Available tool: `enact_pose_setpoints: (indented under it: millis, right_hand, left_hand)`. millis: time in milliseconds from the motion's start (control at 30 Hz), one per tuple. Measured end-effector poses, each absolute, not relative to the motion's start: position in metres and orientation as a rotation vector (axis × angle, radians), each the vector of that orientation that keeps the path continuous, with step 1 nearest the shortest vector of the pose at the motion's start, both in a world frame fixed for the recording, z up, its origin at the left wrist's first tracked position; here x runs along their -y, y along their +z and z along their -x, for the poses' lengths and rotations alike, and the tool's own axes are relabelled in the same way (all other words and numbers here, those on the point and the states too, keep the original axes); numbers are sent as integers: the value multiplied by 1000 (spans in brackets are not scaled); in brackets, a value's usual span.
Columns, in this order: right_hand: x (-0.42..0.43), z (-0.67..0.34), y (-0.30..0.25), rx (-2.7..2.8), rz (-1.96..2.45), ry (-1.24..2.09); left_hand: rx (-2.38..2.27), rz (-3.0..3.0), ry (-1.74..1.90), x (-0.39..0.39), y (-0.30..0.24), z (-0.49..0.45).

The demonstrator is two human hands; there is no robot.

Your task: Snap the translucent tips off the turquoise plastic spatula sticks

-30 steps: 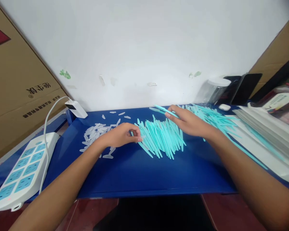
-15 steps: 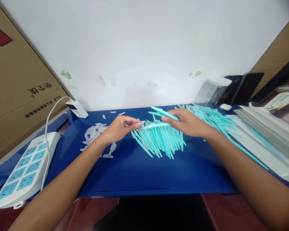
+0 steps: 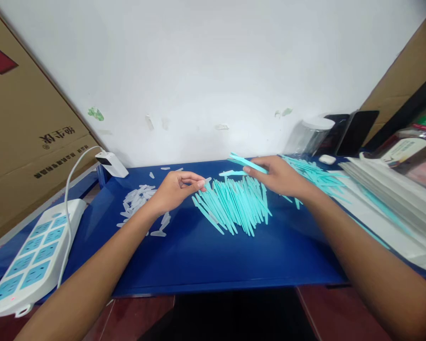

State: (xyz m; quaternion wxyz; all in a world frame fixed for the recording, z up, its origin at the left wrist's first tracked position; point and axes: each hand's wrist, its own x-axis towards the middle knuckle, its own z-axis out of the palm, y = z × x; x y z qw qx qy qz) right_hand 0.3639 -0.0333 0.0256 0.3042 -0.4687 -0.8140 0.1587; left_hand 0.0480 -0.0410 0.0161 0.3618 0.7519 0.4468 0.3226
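My left hand (image 3: 175,188) hovers over the blue table (image 3: 213,258), fingers pinched on a small clear plastic cap whose tip shows at its fingertips. My right hand (image 3: 279,177) grips a few turquoise plastic sticks (image 3: 246,163) that jut out to the left. One more turquoise stick (image 3: 230,173) lies just left of it, apart from the fingers. Between both hands lies a pile of turquoise sticks (image 3: 234,203). A heap of clear caps (image 3: 138,199) sits to the left of my left hand.
A second spread of turquoise sticks (image 3: 312,175) lies behind my right wrist. A white power strip (image 3: 31,255) with its cable is at the left, cardboard boxes (image 3: 24,118) behind it. Stacked clear bags (image 3: 390,194), a plastic jar (image 3: 308,135) and dark phones (image 3: 355,125) are at the right.
My left hand rose from the pile's left edge with a clear cap. The stick held between both hands half a second ago now lies loose by my right hand.
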Motion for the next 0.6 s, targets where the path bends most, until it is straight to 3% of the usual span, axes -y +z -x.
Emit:
enact_pose_setpoints:
  millis: [267,400,600]
  right_hand:
    - [15,-415,30,1980,2083,-232]
    - [16,-430,34,1853,2328,-247]
    - [22,-428,40,1950,2249,-158]
  left_hand:
    - [-1195,-1943,842,44,21,-49]
    - [-1200,-1933,839,44,21,-50]
    - [-1191,-1935,842,45,22,-51]
